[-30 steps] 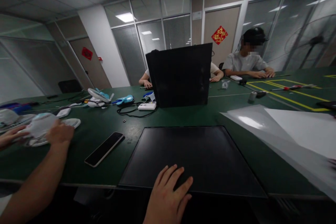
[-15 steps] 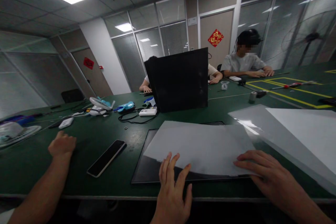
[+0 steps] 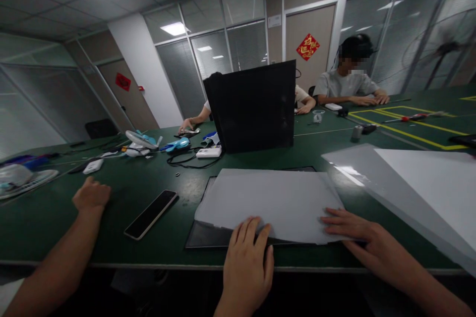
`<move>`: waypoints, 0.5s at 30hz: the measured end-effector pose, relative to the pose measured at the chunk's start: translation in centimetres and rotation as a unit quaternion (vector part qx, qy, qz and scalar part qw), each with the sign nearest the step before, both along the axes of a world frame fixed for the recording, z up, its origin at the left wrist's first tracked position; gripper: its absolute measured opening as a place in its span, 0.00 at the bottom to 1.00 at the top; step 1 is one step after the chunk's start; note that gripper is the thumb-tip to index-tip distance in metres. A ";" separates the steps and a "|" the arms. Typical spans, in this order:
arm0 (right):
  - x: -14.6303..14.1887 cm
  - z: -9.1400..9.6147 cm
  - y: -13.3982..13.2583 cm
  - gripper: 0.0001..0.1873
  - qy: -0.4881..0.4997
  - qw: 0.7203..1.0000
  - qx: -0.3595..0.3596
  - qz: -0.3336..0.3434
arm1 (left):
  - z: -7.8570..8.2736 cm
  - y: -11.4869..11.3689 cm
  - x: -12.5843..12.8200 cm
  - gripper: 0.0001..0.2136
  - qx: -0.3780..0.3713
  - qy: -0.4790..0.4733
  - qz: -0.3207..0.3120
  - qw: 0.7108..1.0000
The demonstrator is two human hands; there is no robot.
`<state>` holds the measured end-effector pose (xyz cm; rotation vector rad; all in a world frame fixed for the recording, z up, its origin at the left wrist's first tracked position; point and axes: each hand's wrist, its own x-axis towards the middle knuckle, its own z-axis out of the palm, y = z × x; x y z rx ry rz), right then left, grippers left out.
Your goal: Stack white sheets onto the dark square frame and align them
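Note:
A translucent white sheet lies over a flat black panel, whose edges show at the left, back and front. My left hand rests palm down at the sheet's near edge, fingers stretched out over it and holding nothing. At the sheet's right side, my right hand lies flat with its fingertips on the sheet and its fingers extended. To the right of it are a clear glossy sheet and a white sheet overlapping it.
A smartphone lies left of the panel, near another person's fist. Behind stands an upright black panel. A white box with a cable, a blue fan and a screwdriver lie around. Two people sit opposite.
The translucent sheet has shifted left over the black panel. My right hand has moved left with it, and my left hand now lies flatter on its near edge.

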<state>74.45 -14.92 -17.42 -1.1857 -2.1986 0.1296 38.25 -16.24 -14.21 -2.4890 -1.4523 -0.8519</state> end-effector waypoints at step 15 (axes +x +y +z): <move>-0.9 2.2 -2.9 0.35 -0.045 0.984 0.109 -0.132 | 0.0 -0.3 0.0 0.18 0.022 -0.031 -0.011 0.999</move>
